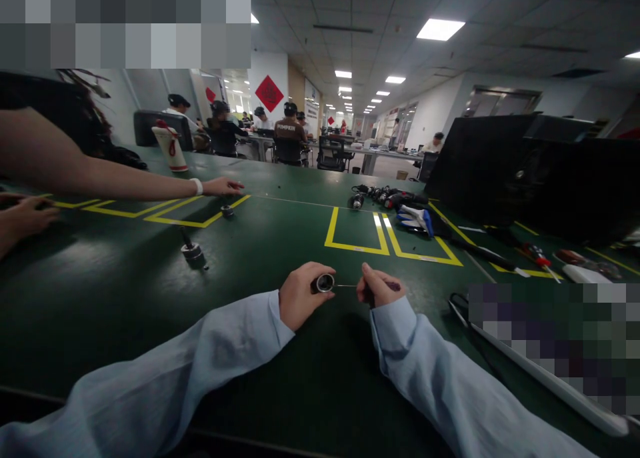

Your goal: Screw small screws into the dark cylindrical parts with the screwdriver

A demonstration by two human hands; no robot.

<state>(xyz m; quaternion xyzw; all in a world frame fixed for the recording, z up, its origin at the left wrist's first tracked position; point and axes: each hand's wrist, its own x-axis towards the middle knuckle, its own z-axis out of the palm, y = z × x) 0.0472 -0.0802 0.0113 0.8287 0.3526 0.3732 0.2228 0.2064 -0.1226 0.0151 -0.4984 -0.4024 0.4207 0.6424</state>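
Note:
My left hand (305, 295) is closed around a short hollow metal cylinder (325, 283), its open round end facing me. In my right hand (377, 288) is a thin screwdriver (346, 285); the slim shaft points left at the cylinder, and part of a dark reddish handle shows behind the fingers. The shaft's tip is at the cylinder's rim; whether it touches cannot be made out. Both hands are held just above the green table (280, 378). To the left, a metal part with a dark stem (191, 250) stands upright, a tiny piece beside it.
A co-worker's arm (150, 183) reaches in from the left near a small metal part (227, 211). Yellow tape squares (357, 249) mark the table. Gloves (415, 221), dark tools (383, 195) and a red screwdriver (537, 255) lie right. A monitor (475, 158) stands behind.

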